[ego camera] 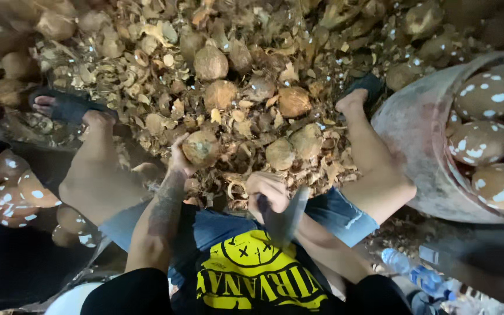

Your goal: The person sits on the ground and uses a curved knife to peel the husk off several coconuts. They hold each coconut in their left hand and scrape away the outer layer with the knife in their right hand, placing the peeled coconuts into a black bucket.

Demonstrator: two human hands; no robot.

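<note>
My left hand reaches forward and grips a brown husked coconut at the near edge of the pile. My right hand is closed on the handle of a broad knife, whose blade points back toward my body. Several more brown coconuts lie among dry husk scraps on the ground between my feet.
A large tub at the right holds peeled, white-spotted coconuts. More spotted coconuts lie at the left. My sandalled feet flank the pile. A plastic water bottle lies at the lower right.
</note>
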